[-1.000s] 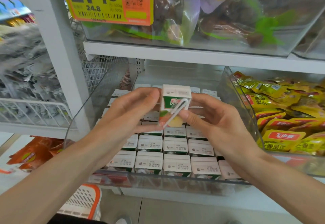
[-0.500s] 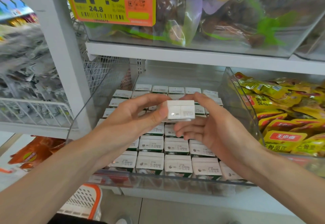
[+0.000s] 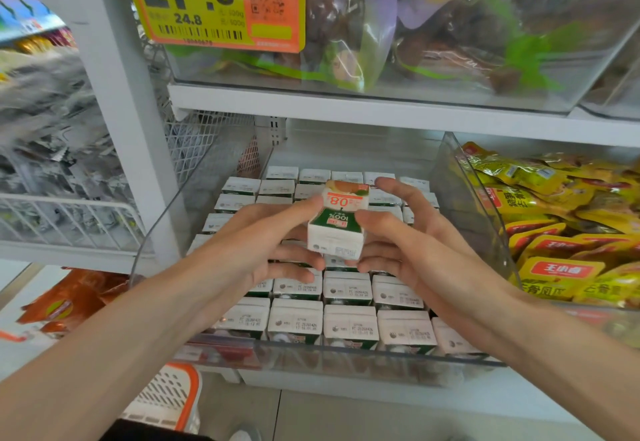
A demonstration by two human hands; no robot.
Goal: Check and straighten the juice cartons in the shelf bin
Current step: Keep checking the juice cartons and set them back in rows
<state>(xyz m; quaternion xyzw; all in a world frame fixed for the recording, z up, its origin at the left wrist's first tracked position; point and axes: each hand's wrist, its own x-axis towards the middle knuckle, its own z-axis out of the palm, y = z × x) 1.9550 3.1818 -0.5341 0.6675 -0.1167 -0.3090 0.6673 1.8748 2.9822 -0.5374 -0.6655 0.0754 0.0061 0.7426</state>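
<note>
- The left hand (image 3: 263, 243) and right hand (image 3: 415, 250) are both holding one carton (image 3: 337, 229) above the middle of the bin (image 3: 346, 359), clear of the rows.
- Each grip is partly closed: thumbs are pressing the carton's left and right faces, and fingers are curling under its near end.
- The carton is lying tilted, with its long axis running near to far, its white top end facing the person and its printed front facing up.
- It is probably needing a turn upright, top up like the packed cartons (image 3: 349, 326) below.
- Its slot is likely lying under the hands; I cannot tell.
- Yellow packs (image 3: 561, 219) are filling the right bin behind a clear wall, apparently not standing in the way.
</note>
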